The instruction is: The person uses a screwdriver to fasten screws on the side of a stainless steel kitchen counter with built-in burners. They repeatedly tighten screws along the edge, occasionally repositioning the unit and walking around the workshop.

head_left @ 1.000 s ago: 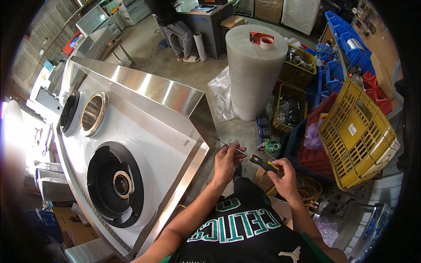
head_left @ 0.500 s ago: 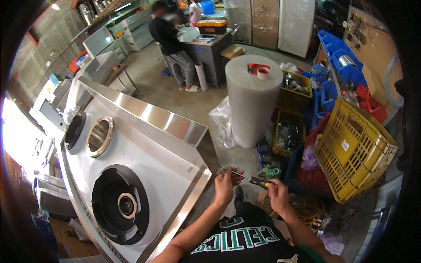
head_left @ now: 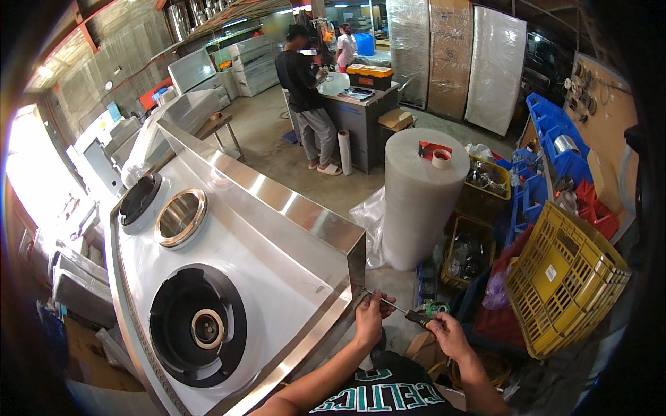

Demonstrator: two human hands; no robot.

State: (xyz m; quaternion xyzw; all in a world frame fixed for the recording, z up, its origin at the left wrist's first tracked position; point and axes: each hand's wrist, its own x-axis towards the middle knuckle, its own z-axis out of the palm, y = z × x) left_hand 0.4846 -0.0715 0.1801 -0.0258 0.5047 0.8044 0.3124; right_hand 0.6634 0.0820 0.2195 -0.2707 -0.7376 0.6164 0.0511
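A screwdriver with a black and yellow handle [head_left: 418, 319] slants across in front of me, its shaft pointing up and left. The fingers of my right hand [head_left: 451, 338] are closed round the end of the handle. Closer to the tip, my left hand [head_left: 370, 320] pinches the shaft. The tip meets the right-hand end of a stainless steel stove [head_left: 291, 308], just below the corner of its raised back panel [head_left: 305, 208]; whether it sits on a screw is too small to tell. A black burner ring [head_left: 232, 305] and a shiny round rim [head_left: 182, 218] are set into the stove top.
Beyond my hands stands a tall roll of bubble wrap [head_left: 424, 208] with a tape roll [head_left: 441, 159] on it. A yellow crate [head_left: 565, 277] leans at the right, near blue bins [head_left: 555, 125]. Another person [head_left: 305, 90] stands by a grey desk [head_left: 347, 125] farther back.
Both hands have brought the screwdriver up to the stove's end; half a second ago its tip was beside the edge. The view has tilted, so the surroundings sit lower and farther right.
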